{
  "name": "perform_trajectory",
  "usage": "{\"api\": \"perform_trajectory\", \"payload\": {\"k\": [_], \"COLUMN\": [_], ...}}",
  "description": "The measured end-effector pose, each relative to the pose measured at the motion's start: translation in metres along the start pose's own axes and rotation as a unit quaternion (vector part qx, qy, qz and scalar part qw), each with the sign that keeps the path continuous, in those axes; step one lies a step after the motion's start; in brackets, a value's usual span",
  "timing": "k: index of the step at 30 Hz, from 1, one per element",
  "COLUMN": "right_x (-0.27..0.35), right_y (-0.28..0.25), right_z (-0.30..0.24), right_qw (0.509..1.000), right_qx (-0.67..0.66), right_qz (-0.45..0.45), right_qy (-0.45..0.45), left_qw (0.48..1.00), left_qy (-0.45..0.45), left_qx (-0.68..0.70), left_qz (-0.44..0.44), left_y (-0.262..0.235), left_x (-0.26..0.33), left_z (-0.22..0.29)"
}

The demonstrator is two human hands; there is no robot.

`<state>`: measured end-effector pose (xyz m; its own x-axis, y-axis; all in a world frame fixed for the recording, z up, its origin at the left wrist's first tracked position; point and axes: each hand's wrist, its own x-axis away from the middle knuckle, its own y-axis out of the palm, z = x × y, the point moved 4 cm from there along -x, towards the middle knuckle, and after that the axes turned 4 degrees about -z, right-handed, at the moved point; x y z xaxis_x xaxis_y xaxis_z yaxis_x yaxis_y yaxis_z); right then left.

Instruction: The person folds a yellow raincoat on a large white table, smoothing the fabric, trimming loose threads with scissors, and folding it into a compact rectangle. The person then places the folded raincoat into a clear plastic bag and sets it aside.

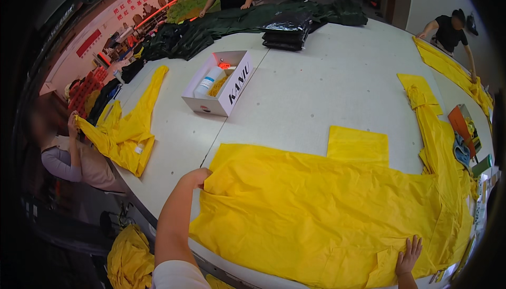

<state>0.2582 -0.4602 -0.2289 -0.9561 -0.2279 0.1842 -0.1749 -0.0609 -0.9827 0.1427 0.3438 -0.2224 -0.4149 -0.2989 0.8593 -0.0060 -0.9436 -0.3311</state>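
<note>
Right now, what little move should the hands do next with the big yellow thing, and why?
Probably smooth it flat before folding. The left hand has a grip on the upper left corner of the yellow garment, the right hand presses flat on its lower edge, and the plastic between them looks wrinkled on the white table.

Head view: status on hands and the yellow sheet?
Left hand grips large yellow plastic garment at its left edge. Right hand flat on it. White open box sits apart.

Large white worktable [316, 78], red-lettered wall [126, 10]
</note>
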Motion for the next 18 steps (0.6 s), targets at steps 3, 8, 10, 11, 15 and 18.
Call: {"api": "perform_trajectory", "payload": {"k": [3, 8, 10, 11, 15, 18], "right_x": [0.0, 0.001, 0.001, -0.001, 0.0, 0.002], "right_y": [0.002, 0.002, 0.001, 0.0, -0.001, 0.002], "right_z": [0.003, 0.003, 0.002, 0.0, 0.0, 0.005], "right_qw": [1.0, 1.0, 1.0, 1.0, 1.0, 1.0], "right_qx": [0.001, 0.001, -0.001, -0.001, -0.005, -0.003], "right_qz": [0.009, 0.015, 0.011, 0.008, 0.006, 0.019], "right_qy": [-0.009, -0.015, -0.009, -0.009, -0.006, -0.015], "left_qw": [0.997, 0.995, 0.989, 0.986, 0.959, 0.983], "left_qy": [0.066, -0.049, -0.076, -0.073, 0.024, 0.021], "left_qx": [0.005, 0.045, 0.105, 0.138, 0.271, -0.182], "left_qz": [-0.046, -0.077, -0.073, -0.062, -0.08, 0.0], "left_y": [0.031, 0.034, 0.035, 0.033, 0.017, -0.005], "left_x": [0.012, 0.002, 0.001, -0.007, -0.013, 0.021], "left_z": [0.007, -0.008, -0.014, -0.03, -0.04, -0.014]}}
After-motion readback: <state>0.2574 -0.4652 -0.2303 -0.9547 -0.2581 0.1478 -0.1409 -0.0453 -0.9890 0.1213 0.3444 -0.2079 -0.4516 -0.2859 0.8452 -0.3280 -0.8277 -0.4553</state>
